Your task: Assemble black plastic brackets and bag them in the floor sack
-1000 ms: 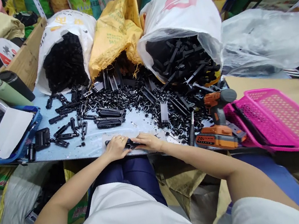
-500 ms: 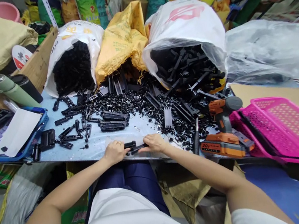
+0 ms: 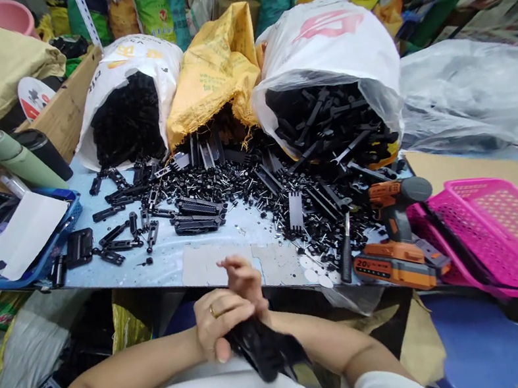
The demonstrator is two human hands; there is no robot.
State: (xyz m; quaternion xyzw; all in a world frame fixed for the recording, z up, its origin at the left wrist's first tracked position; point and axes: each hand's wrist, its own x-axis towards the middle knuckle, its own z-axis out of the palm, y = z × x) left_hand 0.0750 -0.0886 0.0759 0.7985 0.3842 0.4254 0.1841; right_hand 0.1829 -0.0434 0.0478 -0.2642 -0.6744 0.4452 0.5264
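My left hand (image 3: 219, 325), with a ring on one finger, grips a black plastic part (image 3: 267, 353) held close to my body, below the table's front edge. My right hand (image 3: 245, 283) sits just behind it, fingers curled around the same part's upper end. The part points down toward my lap and is blurred. On the pale blue table (image 3: 171, 263) lies a heap of small black plastic pieces (image 3: 247, 183). Two grey patches (image 3: 211, 266) on the table mark where my hands were.
Three open sacks of black parts, white (image 3: 123, 104), yellow (image 3: 210, 62) and white (image 3: 322, 69), lie at the back. An orange cordless drill (image 3: 390, 231) and pink baskets (image 3: 501, 231) are right. A blue tray (image 3: 21, 242), green bottle (image 3: 15, 160) and black cup sit left.
Both hands lifted the black part off the table's front edge and pulled it back toward my body, down over my lap.
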